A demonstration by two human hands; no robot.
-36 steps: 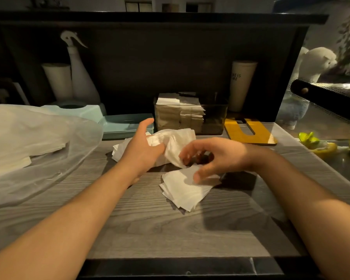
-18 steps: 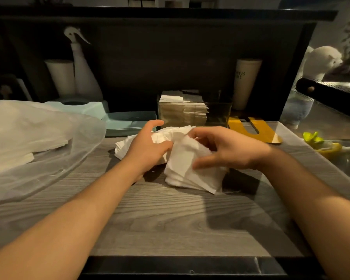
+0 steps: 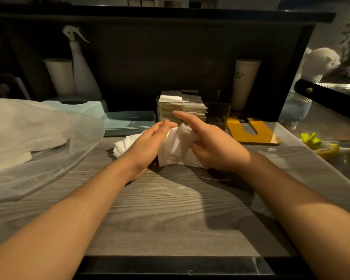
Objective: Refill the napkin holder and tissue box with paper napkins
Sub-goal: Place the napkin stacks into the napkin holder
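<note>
Napkin holder (image 3: 192, 110) behind napkins (image 3: 176, 148) (bag (image 3: 38, 138) left)

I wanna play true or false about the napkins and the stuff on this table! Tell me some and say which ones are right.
1. Both hands, the left hand and the right hand, touch the bundle of napkins. True.
2. The clear napkin holder is empty. False: folded napkins stand inside it.
3. A spray bottle stands at the back left. True.
4. The yellow board lies left of the hands. False: it lies to their right.
5. The plastic bag holds napkins. True.
</note>
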